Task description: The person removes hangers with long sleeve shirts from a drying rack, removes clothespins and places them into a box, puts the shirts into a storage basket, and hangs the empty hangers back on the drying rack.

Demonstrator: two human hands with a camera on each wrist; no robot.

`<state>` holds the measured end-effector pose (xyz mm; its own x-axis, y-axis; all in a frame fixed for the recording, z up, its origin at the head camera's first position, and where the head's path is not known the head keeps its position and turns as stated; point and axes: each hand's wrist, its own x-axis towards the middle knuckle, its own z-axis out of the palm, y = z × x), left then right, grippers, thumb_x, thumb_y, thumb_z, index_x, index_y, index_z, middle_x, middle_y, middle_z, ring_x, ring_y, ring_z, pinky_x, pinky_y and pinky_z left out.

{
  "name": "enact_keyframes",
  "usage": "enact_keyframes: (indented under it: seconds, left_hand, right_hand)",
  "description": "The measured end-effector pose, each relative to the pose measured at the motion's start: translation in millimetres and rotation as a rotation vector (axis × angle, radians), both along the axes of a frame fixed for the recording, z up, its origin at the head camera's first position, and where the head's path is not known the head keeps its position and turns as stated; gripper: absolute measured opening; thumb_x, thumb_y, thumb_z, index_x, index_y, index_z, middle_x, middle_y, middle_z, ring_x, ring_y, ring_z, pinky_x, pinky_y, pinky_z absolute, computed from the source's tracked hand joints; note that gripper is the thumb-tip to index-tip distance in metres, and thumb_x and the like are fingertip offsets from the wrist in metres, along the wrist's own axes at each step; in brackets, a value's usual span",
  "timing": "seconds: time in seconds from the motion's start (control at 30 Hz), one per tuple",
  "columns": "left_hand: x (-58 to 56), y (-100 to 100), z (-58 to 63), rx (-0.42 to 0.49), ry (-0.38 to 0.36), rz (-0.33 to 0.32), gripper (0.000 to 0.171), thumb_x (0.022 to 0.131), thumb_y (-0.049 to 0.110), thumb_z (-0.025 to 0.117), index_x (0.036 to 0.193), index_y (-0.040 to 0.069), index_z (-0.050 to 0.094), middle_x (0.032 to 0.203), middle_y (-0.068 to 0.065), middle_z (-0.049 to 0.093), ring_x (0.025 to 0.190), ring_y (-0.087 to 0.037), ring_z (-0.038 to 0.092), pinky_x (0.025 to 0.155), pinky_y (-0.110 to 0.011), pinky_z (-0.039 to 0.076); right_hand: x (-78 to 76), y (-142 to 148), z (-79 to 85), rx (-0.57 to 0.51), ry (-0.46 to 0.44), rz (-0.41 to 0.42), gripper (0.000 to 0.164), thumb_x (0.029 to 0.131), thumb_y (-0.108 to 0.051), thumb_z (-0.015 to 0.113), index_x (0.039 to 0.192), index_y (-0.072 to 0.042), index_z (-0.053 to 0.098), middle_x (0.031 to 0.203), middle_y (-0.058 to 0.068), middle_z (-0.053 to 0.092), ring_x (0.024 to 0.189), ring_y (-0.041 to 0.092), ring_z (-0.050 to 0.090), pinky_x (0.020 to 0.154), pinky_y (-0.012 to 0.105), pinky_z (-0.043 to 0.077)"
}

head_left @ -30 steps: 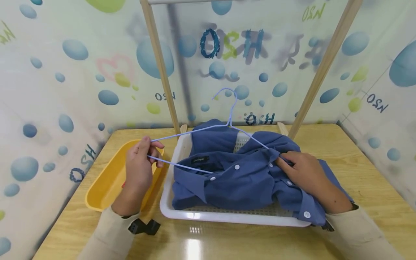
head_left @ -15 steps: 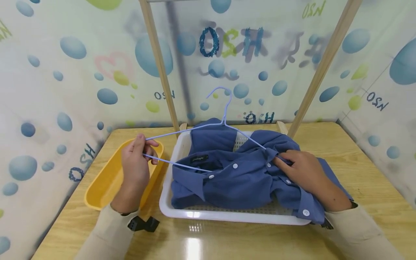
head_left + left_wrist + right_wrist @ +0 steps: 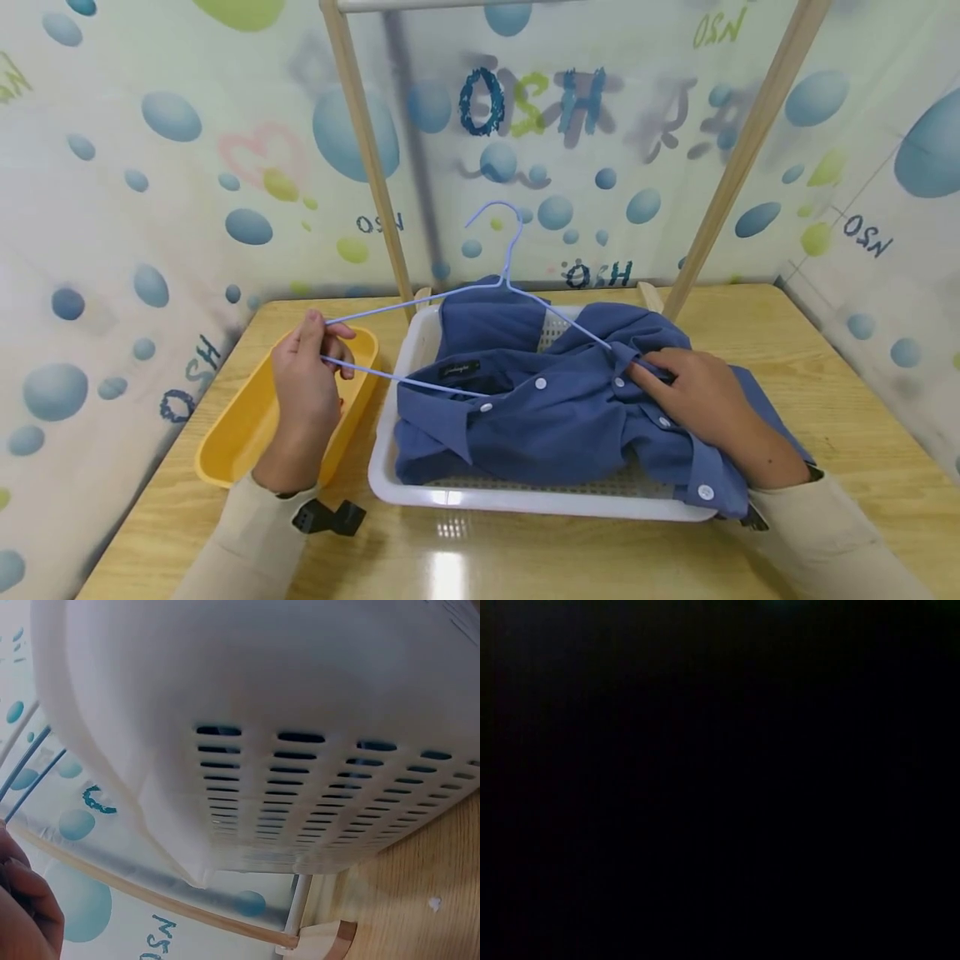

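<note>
A blue button-up shirt (image 3: 547, 433) lies in a white perforated basket (image 3: 540, 502), its collar open toward me. My left hand (image 3: 306, 383) grips the left end of a light-blue wire hanger (image 3: 382, 309) between thumb and fingers, over the yellow tray. The hanger's hook points up, and its right end runs inside the shirt collar. With my right hand (image 3: 693, 392) I pinch the shirt's fabric at the right side of the collar, close to where the hanger arm disappears. In the left wrist view, fingers (image 3: 34, 900) show at the left edge, beside the basket's side. The right wrist view is dark.
A yellow tray (image 3: 240, 429) stands left of the basket on the wooden table (image 3: 420, 554), with something small and red partly hidden behind my left wrist. Behind the basket rises a wooden rack (image 3: 367, 150) with a white top bar. Patterned walls enclose the table.
The hanger has slid a little to the left with my left hand, its hook shifting left too. My right hand stays at the collar, almost in place.
</note>
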<state>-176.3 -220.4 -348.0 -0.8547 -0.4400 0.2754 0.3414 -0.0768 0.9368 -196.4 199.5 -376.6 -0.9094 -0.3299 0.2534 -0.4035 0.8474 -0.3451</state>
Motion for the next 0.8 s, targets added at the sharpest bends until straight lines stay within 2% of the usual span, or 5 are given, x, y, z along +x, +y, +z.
enact_keyframes:
  seconds: [0.2, 0.3, 0.53, 0.8]
  left_hand:
    - [-2.2, -2.6, -0.1, 0.03, 0.085, 0.004, 0.046, 0.106, 0.034, 0.048, 0.073, 0.006, 0.064, 0.049, -0.001, 0.034, 0.041, -0.014, 0.039, 0.045, -0.019, 0.043]
    - [-2.0, -4.9, 0.4, 0.086, 0.114, 0.009, 0.046, 0.106, 0.031, 0.048, 0.072, 0.004, 0.063, 0.049, -0.001, 0.034, 0.04, -0.015, 0.038, 0.045, -0.018, 0.042]
    - [-2.1, -10.3, 5.3, 0.161, 0.18, 0.07, 0.045, 0.105, 0.031, 0.049, 0.071, 0.003, 0.06, 0.049, -0.001, 0.035, 0.039, -0.015, 0.035, 0.043, -0.017, 0.039]
    - [-2.7, -15.1, 9.2, 0.211, 0.225, 0.147, 0.044, 0.106, 0.03, 0.045, 0.072, 0.004, 0.056, 0.05, 0.0, 0.035, 0.038, -0.015, 0.035, 0.043, -0.018, 0.037]
  right_hand:
    - [-0.8, 0.4, -0.1, -0.016, 0.002, -0.011, 0.031, 0.101, -0.042, 0.055, 0.082, -0.021, 0.067, 0.068, -0.005, 0.056, 0.065, 0.012, 0.054, 0.065, 0.035, 0.042]
    - [-0.7, 0.1, -0.6, -0.021, -0.006, -0.014, 0.031, 0.102, -0.041, 0.055, 0.081, -0.021, 0.067, 0.067, -0.005, 0.056, 0.064, 0.012, 0.054, 0.065, 0.035, 0.042]
    - [-1.1, -1.7, -1.0, -0.032, 0.028, -0.009, 0.038, 0.102, -0.036, 0.055, 0.067, -0.02, 0.053, 0.058, -0.005, 0.041, 0.055, 0.011, 0.044, 0.059, 0.03, 0.035]
    - [0.0, -1.6, -0.9, -0.021, 0.03, -0.011, 0.033, 0.1, -0.034, 0.059, 0.071, -0.019, 0.059, 0.057, -0.006, 0.042, 0.055, 0.011, 0.045, 0.059, 0.03, 0.036]
